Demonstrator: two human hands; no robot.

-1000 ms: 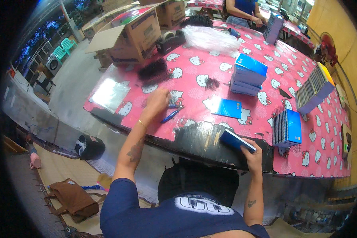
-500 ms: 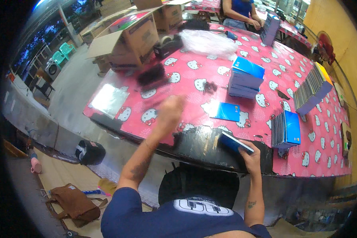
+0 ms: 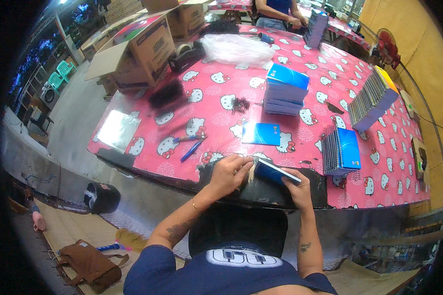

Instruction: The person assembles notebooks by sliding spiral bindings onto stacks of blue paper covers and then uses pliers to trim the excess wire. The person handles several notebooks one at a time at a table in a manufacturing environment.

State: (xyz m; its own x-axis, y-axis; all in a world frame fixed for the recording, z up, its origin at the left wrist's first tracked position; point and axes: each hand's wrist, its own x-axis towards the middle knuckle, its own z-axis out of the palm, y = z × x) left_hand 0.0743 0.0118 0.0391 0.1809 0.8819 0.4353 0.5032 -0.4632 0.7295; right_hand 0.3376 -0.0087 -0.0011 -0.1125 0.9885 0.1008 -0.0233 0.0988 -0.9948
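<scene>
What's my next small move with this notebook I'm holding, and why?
Probably move your left hand slightly right, onto the left end of the notebook: that hand is close beside it, and your right hand grips the right end. Whether the left holds anything is too small to tell.

The left forearm (image 3: 179, 223) runs up toward 1 or 2 o'clock, tattooed on its inner side, and ends in a left hand (image 3: 226, 177) with fingers (image 3: 238, 163) bent and tips bunched – whatever lies between them is too small to tell. The right forearm (image 3: 307, 238), also tattooed, points almost to 12 o'clock; the right hand (image 3: 298, 191) grips, its thumb (image 3: 285, 181) toward 10 – between 3 and 4 o'clock of the left hand.
</scene>
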